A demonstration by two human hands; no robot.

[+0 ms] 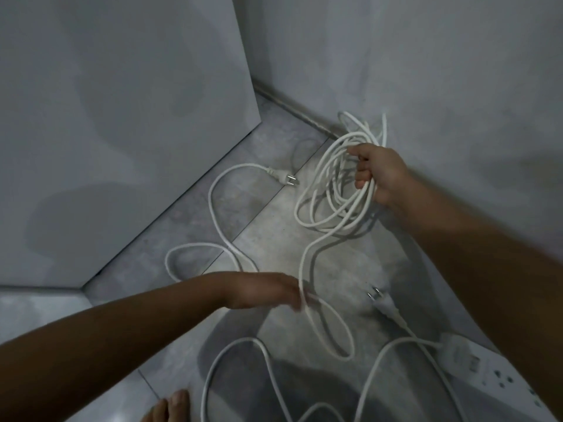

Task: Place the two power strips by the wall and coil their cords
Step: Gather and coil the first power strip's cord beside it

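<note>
Wall [426, 71]: it meets the floor [274, 236] along the far right edge.
Loose cord [212, 208]: we see it sprawl in loops across the floor.
Coiled cord [323, 184]: our right hand [377, 175] grips it beside the wall.
Power strip [499, 379]: at the floor's near right corner.
Left hand [265, 290]: blurred, at the coil's trailing strand; we cannot tell its grip.

Smooth white plastic cord [316, 190], matt grey mottled floor tiles [274, 239]
</note>
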